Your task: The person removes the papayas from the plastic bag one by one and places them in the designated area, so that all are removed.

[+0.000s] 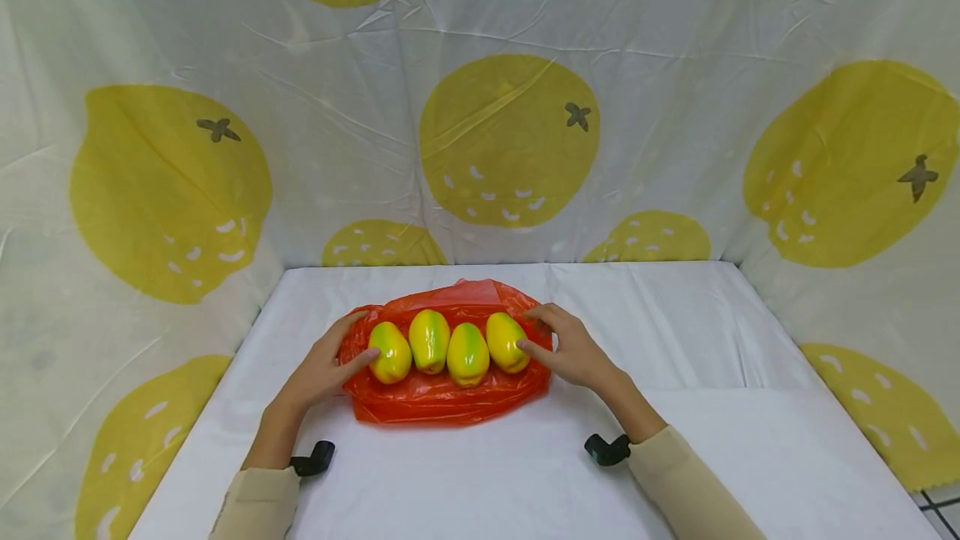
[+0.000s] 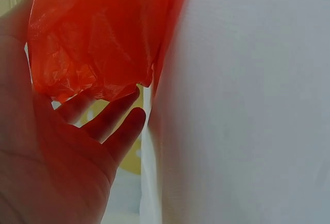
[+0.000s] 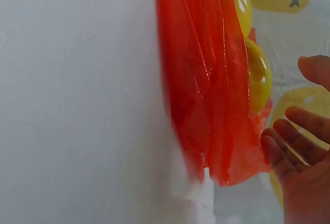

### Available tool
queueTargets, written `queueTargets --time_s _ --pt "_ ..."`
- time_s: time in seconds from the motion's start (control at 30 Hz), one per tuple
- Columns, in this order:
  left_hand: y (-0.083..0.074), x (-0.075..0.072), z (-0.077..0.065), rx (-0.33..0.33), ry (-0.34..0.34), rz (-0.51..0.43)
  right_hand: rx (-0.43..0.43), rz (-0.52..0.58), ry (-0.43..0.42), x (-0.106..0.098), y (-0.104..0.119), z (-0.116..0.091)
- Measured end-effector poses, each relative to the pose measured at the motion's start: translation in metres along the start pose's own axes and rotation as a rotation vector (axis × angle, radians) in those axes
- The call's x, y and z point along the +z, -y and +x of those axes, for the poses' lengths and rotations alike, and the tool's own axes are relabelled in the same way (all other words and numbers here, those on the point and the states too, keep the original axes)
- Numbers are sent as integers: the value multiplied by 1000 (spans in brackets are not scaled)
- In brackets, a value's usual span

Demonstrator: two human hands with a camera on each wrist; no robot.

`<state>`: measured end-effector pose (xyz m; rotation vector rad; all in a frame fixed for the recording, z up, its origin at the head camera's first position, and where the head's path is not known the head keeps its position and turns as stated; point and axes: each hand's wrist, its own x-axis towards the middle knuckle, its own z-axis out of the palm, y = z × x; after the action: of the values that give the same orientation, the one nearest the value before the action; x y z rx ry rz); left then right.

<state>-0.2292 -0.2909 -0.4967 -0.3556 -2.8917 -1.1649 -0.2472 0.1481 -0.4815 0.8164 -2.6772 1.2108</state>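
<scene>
Several glossy yellow-green fruits [image 1: 468, 357] lie side by side on a crumpled red plastic bag [image 1: 450, 408]. The bag is spread on the white table. At its left end is my left hand [image 1: 330, 363], with the thumb by the leftmost fruit. In the left wrist view, the fingers [image 2: 126, 133] are loosely bent along the bag's edge. My right hand [image 1: 573, 350] is at the other end, its thumb near the rightmost fruit [image 1: 506, 342]. The right wrist view shows its fingers [image 3: 304, 144] spread, little finger close against the bag's edge.
A white cloth covers the table [image 1: 705, 457]. Behind and at both sides hangs a pale curtain [image 1: 660, 132] printed with big yellow fruits. A black wrist-worn device [image 1: 315, 458] is at the left wrist, and another black device [image 1: 606, 449] is at the right.
</scene>
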Motion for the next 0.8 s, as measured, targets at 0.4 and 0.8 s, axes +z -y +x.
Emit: queueTargets --time_s 0.4,0.8 --pt "-1 2 4 -23 18 -11 212 -48 85 16 6 1" --pt "1 2 3 4 24 -5 298 -35 116 27 10 -1"
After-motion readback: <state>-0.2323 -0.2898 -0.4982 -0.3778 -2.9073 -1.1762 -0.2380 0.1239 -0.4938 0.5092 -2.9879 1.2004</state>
